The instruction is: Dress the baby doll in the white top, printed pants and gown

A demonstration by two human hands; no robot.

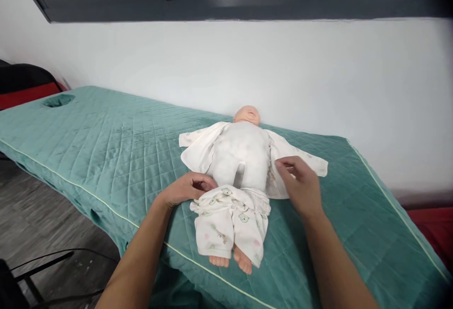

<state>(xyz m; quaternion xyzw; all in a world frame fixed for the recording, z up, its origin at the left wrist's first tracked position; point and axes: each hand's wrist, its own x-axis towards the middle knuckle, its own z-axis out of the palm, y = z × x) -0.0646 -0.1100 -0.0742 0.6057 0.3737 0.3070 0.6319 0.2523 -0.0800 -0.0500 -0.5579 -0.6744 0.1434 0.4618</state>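
A baby doll [244, 148] lies on its back, its head toward the wall. A white long-sleeved baby jacket [299, 155] is spread open beneath it, both sleeves stretched outward. White printed baby trousers [231, 219] cover the lower legs, the waistband bunched around the knees; both feet stick out below. My left hand [189, 188] is beside the waistband, fingers bent, with a gap between thumb and index finger. Over the jacket's panel on the right, my right hand [300, 181] has thumb and fingertips drawn together. Whether cloth is between them is hard to see.
The doll lies on a padded bed with a green quilted cover [116, 144], which has a round hole [59, 100] at its far left. A white wall [230, 63] stands behind. Black and red chairs [30, 85] flank it on the left.
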